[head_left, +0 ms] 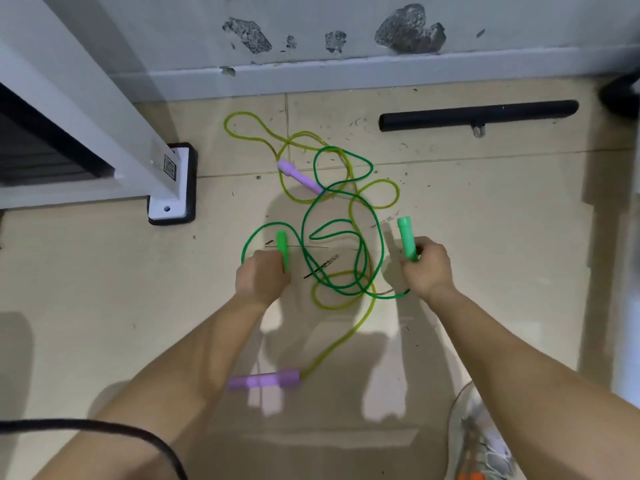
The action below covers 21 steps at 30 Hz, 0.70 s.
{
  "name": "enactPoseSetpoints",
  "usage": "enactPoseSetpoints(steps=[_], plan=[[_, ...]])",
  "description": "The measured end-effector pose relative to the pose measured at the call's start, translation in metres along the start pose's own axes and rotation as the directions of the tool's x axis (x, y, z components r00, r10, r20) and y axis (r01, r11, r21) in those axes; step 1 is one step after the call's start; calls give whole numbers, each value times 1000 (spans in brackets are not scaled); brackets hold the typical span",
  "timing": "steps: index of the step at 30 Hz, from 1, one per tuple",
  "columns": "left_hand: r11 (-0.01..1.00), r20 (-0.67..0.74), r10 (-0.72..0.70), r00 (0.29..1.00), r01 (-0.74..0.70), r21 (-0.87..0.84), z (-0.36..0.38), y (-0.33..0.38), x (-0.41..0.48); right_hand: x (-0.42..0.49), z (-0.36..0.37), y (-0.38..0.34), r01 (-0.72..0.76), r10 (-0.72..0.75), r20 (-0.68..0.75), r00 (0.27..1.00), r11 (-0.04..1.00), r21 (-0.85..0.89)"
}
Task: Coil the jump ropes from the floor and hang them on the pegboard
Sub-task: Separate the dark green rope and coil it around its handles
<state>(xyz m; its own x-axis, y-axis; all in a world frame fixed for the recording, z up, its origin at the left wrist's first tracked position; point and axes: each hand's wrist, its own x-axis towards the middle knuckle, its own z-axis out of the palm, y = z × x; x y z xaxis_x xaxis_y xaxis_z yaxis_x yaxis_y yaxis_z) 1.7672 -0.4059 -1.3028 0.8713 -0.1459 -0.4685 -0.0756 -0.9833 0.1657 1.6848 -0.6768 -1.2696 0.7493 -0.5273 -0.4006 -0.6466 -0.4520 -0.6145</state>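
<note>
Both hands are held apart over the tiled floor (485, 209), each clamped on one end of the green rope (273, 223). The left hand (261, 277) has its fingers curled round the lower part of the left handle (282, 247), whose free end points toward the wall (346, 74). The right hand (427, 266) grips the right handle (407, 239) the same way, also by its lower part. Between the hands the green rope runs in loose loops that cross each other and reach toward the floor's far edge. It is tangled with the yellow rope (242, 113), which lies on the floor. One yellow loop is nearest the wall and others are threaded through the green ones. The far purple handle (299, 176) lies at a slant in the middle of the tangle, where the two ropes cross it. A single yellow strand leads back from the tangle to the near purple handle (263, 380), which lies crosswise on the floor between the forearms. A black bar (478, 115) lies along the floor's far edge, beside the wall. The post foot (171, 188) of a white frame stands at the far left. A shoe (481, 441) shows at the near right corner and a black cable (104, 426) curves across the near left corner.
</note>
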Motion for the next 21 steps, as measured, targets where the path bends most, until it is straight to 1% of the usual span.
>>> enactPoseSetpoints(steps=[4, 6, 7, 8, 9, 11, 13, 15, 17, 19, 20, 21], plan=[[995, 63, 13, 998, -7, -104, -27, -11, -42, -36, -36, -37, 110, -107, -31, 994, 985, 130], [991, 131, 30, 991, -12, -132, -39, -15, -57, -55, -56, -60, 199, -197, -27, 980, 968, 154], [990, 164, 51, 985, -28, -141, -42, -16, -63, -64, -66, -70, 246, -250, 0, 968, 956, 156], [989, 184, 74, 980, -49, -141, -43, -16, -65, -73, -74, -80, 281, -294, 58, 954, 946, 160], [990, 192, 96, 977, -73, -120, -42, -15, -65, -81, -79, -86, 306, -326, 145, 934, 941, 145], [991, 179, 135, 974, -130, -40, -38, -8, -57, -90, -79, -86, 363, -359, 307, 881, 930, 46], [989, 184, 147, 972, -148, -7, -31, 0, -44, -94, -67, -75, 365, -325, 367, 872, 930, -45], [991, 230, 136, 964, -136, -15, -22, 8, -29, -91, -53, -61, 306, -256, 370, 893, 948, -83], [995, 291, 97, 952, -94, -24, -11, 14, -13, -85, -39, -47, 243, -195, 375, 906, 967, -84], [998, 331, 59, 942, -64, 4, 2, 16, 0, -78, -27, -36, 197, -164, 378, 911, 979, -50], [998, 314, 50, 948, -58, 17, 9, 15, 4, -75, -21, -32, 181, -153, 382, 911, 983, -37], [998, 269, 49, 962, -56, 16, 16, 13, 6, -72, -17, -28, 168, -143, 386, 911, 985, -32]])
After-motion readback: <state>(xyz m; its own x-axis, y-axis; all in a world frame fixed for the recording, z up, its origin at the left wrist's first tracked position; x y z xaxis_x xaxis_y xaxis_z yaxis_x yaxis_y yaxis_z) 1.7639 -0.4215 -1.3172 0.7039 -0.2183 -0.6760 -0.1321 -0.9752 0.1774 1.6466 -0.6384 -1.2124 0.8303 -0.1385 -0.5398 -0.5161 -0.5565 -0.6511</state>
